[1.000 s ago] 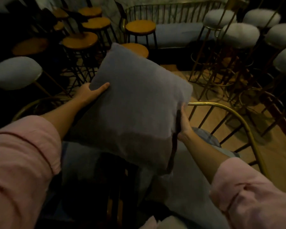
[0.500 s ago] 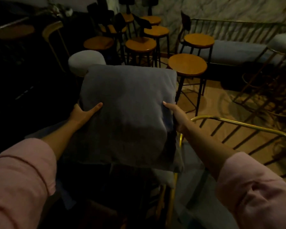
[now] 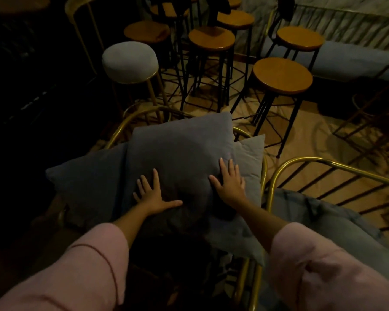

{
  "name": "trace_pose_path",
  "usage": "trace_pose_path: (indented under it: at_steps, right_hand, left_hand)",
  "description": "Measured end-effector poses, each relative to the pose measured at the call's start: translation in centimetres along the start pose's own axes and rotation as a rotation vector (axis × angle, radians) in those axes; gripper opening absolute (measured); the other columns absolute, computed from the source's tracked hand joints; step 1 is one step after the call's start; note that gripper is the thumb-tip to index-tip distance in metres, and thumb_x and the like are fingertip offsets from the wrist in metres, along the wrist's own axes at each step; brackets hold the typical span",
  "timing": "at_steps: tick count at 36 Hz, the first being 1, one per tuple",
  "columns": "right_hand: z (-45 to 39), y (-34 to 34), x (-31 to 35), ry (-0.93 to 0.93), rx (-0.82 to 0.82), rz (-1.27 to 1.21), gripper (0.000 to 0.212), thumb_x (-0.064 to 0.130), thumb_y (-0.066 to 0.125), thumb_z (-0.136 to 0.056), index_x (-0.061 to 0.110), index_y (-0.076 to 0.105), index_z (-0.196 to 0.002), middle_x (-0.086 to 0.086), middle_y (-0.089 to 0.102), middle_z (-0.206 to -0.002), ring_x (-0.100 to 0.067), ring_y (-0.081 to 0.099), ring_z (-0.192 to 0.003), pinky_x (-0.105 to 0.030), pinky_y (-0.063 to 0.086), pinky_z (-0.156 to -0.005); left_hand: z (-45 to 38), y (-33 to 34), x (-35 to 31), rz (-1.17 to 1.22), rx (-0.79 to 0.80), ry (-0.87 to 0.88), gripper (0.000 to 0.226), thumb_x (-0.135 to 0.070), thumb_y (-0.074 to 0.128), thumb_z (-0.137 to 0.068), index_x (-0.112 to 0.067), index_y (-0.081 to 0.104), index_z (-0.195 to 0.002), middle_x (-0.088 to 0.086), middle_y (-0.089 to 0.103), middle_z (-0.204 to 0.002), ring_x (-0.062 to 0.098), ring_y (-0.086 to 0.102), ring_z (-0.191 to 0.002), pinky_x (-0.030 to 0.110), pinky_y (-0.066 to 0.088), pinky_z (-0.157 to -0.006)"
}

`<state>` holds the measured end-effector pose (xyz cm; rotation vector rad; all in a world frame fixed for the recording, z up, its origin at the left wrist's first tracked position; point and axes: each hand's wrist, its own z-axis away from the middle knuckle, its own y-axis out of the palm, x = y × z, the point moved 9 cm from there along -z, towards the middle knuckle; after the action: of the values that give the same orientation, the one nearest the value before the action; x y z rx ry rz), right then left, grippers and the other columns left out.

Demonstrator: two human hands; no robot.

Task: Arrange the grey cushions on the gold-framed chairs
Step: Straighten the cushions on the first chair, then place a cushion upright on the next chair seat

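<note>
left hand (image 3: 152,195): flat, fingers spread, on top cushion (image 3: 180,153) | right hand (image 3: 230,184): flat, fingers spread, same cushion | top cushion: leaning on gold chair (image 3: 130,122) back, over what seem two more cushions (image 3: 88,176) in dim light

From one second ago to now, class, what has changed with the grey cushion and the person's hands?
The grey cushion was held up in the air, gripped at its side edges; now it lies on the gold-framed chair, overlapping two other cushions. The left hand and right hand have let go of the edges and press flat on top, fingers spread. The stools behind have not moved.
</note>
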<state>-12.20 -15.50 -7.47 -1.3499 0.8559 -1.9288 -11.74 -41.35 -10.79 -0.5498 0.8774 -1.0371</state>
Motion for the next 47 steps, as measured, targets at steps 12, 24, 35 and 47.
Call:
trace_pose_path:
  at_steps: [12,24,35,47]
  right_hand:
    - [5.1,-3.8,-5.9,-0.059,-0.02,-0.145,0.047,0.036,0.058,-0.093,0.013,0.054,-0.133,-0.013,0.059,-0.133,-0.03,0.054,-0.122,-0.042,0.043,-0.103]
    - [21.5,-13.1,-31.8,0.524,-0.293,-0.306,0.028,0.01,0.064,-0.092,-0.005,0.066,-0.115,-0.023,0.069,-0.114,-0.032,0.065,-0.108,-0.028,0.045,-0.085]
    - [36.3,-13.8,-52.3,0.931,-0.294,-0.482,0.056,0.022,0.062,-0.093,0.008,0.04,-0.143,-0.023,0.058,-0.131,-0.039,0.059,-0.114,-0.042,0.049,-0.093]
    - [38.5,-11.3,-66.8,0.98,-0.131,-0.733,0.076,0.032,0.069,-0.089,0.004,0.031,-0.149,-0.015,0.044,-0.148,-0.035,0.048,-0.131,-0.044,0.043,-0.107]
  left_hand:
    - [1.4,-1.3,-7.0,0.095,-0.185,0.133,0.111,-0.072,0.055,-0.077,-0.025,-0.01,-0.155,0.018,-0.022,-0.161,0.035,-0.025,-0.148,0.063,-0.008,-0.116]
    - [8.3,14.1,-29.4,0.283,0.023,0.648,0.079,-0.045,0.065,-0.08,-0.005,0.04,-0.143,0.021,0.037,-0.15,0.034,0.035,-0.142,0.044,0.029,-0.118]
    - [10.6,31.6,-34.7,0.178,0.295,0.381,0.078,-0.029,0.073,-0.084,-0.003,0.034,-0.147,0.022,0.035,-0.152,0.036,0.036,-0.14,0.041,0.033,-0.115]
    - [11.0,46.9,-33.4,0.46,0.325,0.009,0.092,-0.046,0.087,-0.056,-0.002,0.051,-0.129,0.015,0.064,-0.126,0.03,0.063,-0.111,0.046,0.051,-0.101]
